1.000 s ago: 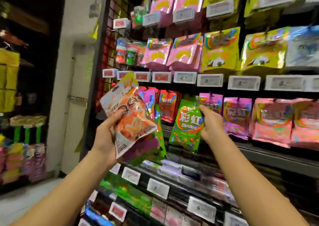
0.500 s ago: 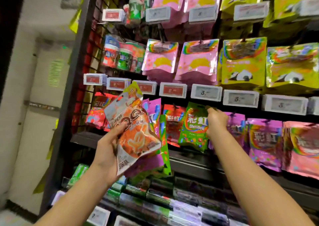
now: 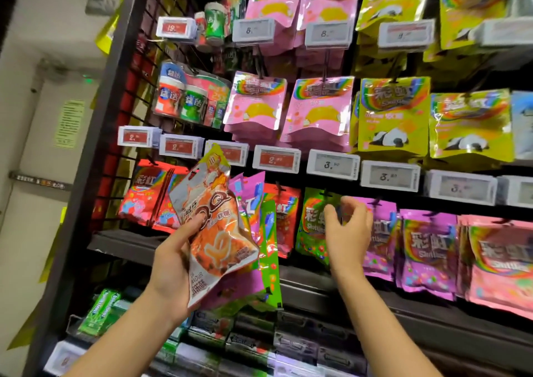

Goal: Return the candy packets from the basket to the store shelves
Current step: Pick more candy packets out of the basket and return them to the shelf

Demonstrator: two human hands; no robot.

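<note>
Orange-and-white QQ gummy packet (image 3: 215,232) fronts fan of packets gripped in left hand (image 3: 173,261), thumb across front, purple and green packets (image 3: 269,250) behind it. Right hand (image 3: 347,232) raised at peg row — fingers curled at top of green Skittles packet (image 3: 313,226) hanging on shelf; grip itself cannot be told. Neighbouring purple packets (image 3: 424,250) read "Skittles". Price tags (image 3: 333,164) above read 3.90 — red ones begin with 2.

Your orange-and-white candy packet (image 3: 215,229) fronts a tilted fan of purple and green packets (image 3: 266,250), held before the shelves. A green Skittles packet (image 3: 313,226) hangs upright on its peg.
</note>
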